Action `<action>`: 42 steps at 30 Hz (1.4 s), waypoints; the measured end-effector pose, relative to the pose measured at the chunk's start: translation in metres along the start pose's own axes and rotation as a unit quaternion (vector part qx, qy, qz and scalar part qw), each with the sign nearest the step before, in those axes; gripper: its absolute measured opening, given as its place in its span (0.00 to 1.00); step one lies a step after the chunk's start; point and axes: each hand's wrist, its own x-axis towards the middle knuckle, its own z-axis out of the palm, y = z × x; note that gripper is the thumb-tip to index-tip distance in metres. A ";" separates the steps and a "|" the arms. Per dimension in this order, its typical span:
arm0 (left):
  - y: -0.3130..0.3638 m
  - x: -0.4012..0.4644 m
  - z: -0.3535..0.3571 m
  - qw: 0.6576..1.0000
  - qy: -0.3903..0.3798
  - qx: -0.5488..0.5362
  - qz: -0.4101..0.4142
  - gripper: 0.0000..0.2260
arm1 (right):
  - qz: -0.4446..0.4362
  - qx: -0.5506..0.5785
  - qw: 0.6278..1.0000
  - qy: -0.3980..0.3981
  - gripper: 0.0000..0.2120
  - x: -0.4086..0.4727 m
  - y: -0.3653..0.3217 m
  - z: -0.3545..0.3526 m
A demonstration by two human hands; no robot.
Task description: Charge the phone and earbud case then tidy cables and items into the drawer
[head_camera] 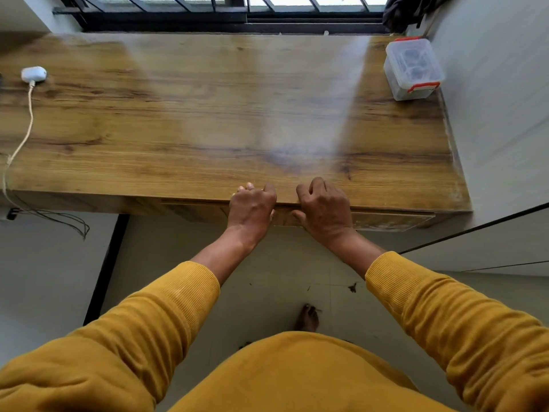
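A white earbud case (33, 74) lies at the far left of the wooden desk (208, 114), with a white cable (28, 120) plugged into it that runs off the desk's left front edge. No phone is in view. The drawer front (386, 221) sits flush under the desk's front edge. My left hand (252, 209) and my right hand (325, 209) are side by side at that edge. Their fingers are curled in over the desk lip and their thumbs rest against the drawer front. Neither hand holds a loose item.
A clear plastic box with red clips (413, 68) stands at the desk's back right corner, next to the wall. Dark wires (68, 221) hang below the desk at the left. A barred window runs behind the desk. My bare foot (307, 318) is on the tiled floor.
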 end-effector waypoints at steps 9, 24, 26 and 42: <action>0.001 0.010 0.024 0.999 0.040 0.031 0.011 0.14 | -0.027 -0.013 0.999 0.039 0.22 0.007 0.005 0.010; -0.003 0.012 0.051 0.996 0.034 0.086 -0.015 0.13 | -0.067 -0.010 0.991 0.112 0.20 0.006 0.017 0.026; -0.001 0.012 0.052 0.996 0.026 0.086 -0.028 0.14 | -0.061 0.000 0.992 0.106 0.21 0.006 0.016 0.025; -0.035 -0.005 0.031 0.992 0.105 -0.066 0.028 0.18 | 0.035 0.040 0.997 0.056 0.25 0.034 -0.007 0.004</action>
